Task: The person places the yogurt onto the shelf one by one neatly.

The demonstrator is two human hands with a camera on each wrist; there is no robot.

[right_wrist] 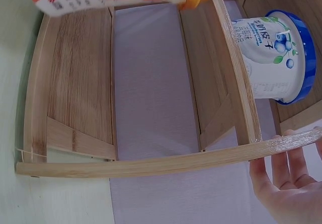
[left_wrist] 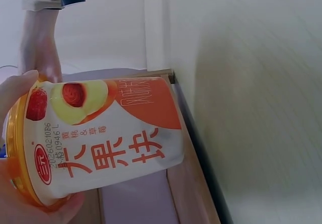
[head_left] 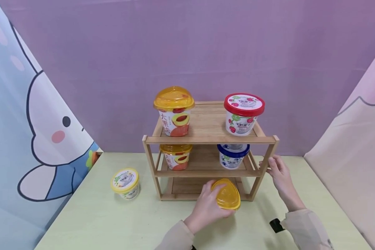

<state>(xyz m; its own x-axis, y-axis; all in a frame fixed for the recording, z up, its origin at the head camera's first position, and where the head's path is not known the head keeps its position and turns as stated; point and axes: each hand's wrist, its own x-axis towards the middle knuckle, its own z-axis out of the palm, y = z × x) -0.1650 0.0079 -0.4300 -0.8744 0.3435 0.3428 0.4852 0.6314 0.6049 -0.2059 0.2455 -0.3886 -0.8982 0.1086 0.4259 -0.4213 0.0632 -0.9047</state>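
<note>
My left hand [head_left: 207,210] grips a fruit yogurt cup [head_left: 227,195] around its domed orange lid, in front of the rack's bottom shelf. The left wrist view shows the white cup body [left_wrist: 95,133] with printed peach and strawberry, lying sideways in that view. At the right side of the wooden three-tier rack [head_left: 209,140], my right hand [head_left: 281,175] holds the front upright, its fingers [right_wrist: 280,169] against the wood. Above the gripped cup, the middle shelf bears another orange-lidded cup [head_left: 177,161] on the left and a blue-lidded cup [head_left: 231,160] on the right.
On the top shelf stand an orange-lidded cup [head_left: 175,118] at left and a red-lidded cup [head_left: 242,119] at right. A yellow-lidded cup [head_left: 125,184] rests on the pale green table [head_left: 112,222], left of the rack. A purple cloth backdrop [head_left: 187,52] hangs behind.
</note>
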